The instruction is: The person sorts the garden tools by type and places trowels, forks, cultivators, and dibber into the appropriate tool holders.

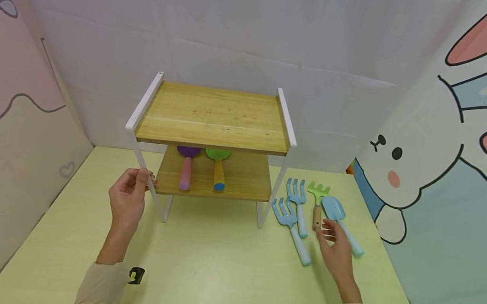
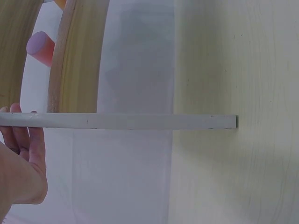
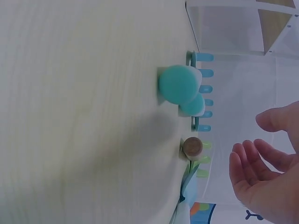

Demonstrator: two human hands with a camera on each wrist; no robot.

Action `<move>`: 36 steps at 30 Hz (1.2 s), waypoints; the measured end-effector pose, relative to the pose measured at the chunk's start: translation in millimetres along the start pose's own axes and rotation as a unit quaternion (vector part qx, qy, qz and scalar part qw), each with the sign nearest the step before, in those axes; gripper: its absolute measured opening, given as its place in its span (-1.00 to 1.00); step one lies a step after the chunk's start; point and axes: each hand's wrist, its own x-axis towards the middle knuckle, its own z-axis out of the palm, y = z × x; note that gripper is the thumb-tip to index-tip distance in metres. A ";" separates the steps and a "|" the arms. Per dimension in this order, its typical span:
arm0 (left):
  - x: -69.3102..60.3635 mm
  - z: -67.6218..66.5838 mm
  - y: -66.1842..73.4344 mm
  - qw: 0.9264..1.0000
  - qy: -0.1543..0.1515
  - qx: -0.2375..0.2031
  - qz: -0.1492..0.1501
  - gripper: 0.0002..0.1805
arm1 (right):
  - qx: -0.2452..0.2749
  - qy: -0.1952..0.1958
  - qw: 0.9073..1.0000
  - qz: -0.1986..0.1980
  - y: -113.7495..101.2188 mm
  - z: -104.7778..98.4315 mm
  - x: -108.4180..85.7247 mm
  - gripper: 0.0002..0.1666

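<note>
At the left of a two-tier wooden shelf [image 1: 214,116], my left hand [image 1: 128,193] holds its white metal frame, with fingers passing behind the upright [image 2: 117,121]. My right hand [image 1: 335,247] hovers near the wooden handle of a small green rake [image 1: 318,196]; the right wrist view shows its fingers loosely bent and apart from the tools. Left of that rake lie two blue garden forks [image 1: 298,244] [image 1: 297,194], one partly across the other. A blue trowel [image 1: 334,208] lies to its right.
On the lower shelf board sit a purple-headed tool with a pink handle [image 1: 185,173] and a green-headed tool with an orange handle [image 1: 219,171]. Their heads are partly hidden under the top board. A white back wall [image 1: 235,37] and printed side panels [image 1: 451,187] surround the table [image 1: 212,273].
</note>
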 end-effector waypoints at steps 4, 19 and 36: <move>-0.1 -0.4 -0.4 1.000 0.001 0.001 0.002 -0.76 | -0.019 -0.004 1.000 -0.002 4.8 -4.7 1.9 -0.58; 0.4 -0.3 -0.5 1.000 0.006 -0.013 -0.003 -0.78 | -0.080 0.017 0.997 0.019 21.6 -23.8 6.2 -0.59; -0.6 -0.9 0.5 1.000 -0.006 0.003 0.005 -0.74 | -0.113 0.003 0.989 0.092 31.9 -37.7 13.7 -0.51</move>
